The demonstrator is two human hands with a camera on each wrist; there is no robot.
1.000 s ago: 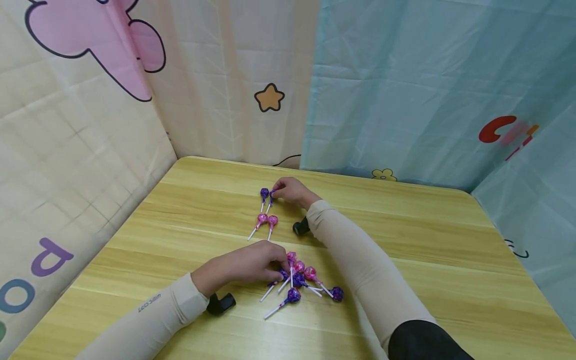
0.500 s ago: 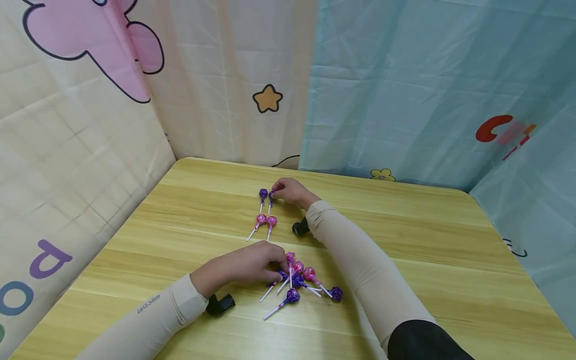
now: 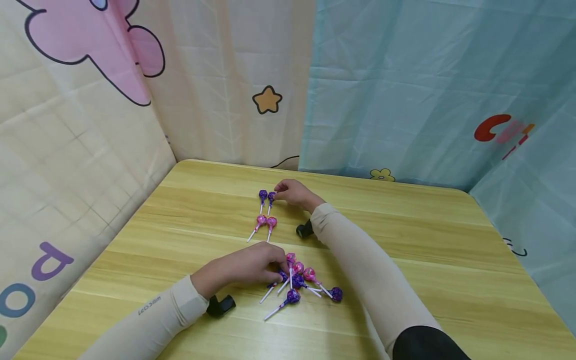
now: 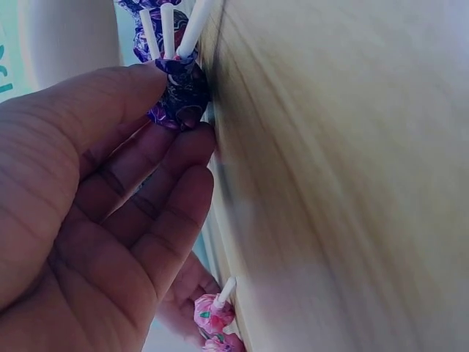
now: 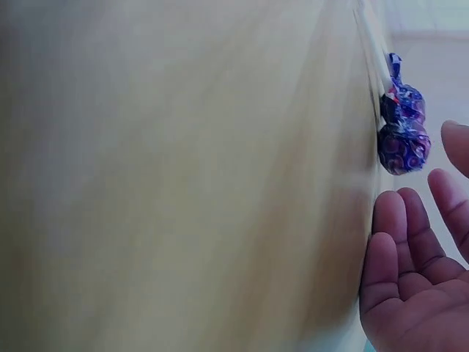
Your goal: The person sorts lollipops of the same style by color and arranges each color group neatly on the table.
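My left hand (image 3: 256, 264) pinches a purple-wrapped lollipop (image 4: 183, 95) between thumb and fingers, at the left edge of a loose pile. In that pile lie pink lollipops (image 3: 309, 274) and purple ones (image 3: 293, 296), their white sticks crossing. Farther back, my right hand (image 3: 294, 194) rests just right of a purple lollipop (image 3: 271, 196). In the right wrist view, a gap separates its spread thumb and fingers from the purple wrapper (image 5: 404, 149). Another purple lollipop (image 3: 263, 194) lies to the left. Two pink lollipops (image 3: 261, 220) lie side by side in front of the purple pair.
Everything lies on a wood-grain table (image 3: 405, 240). Printed curtains (image 3: 382, 90) stand along its back and sides. A black wrist camera (image 3: 220, 305) sits under the left wrist, and another (image 3: 304, 230) under the right.
My right hand has let go of the back purple lollipop and drawn slightly right. That lollipop has turned to lie straighter beside its neighbour. The left hand has kept its place and its pinch.
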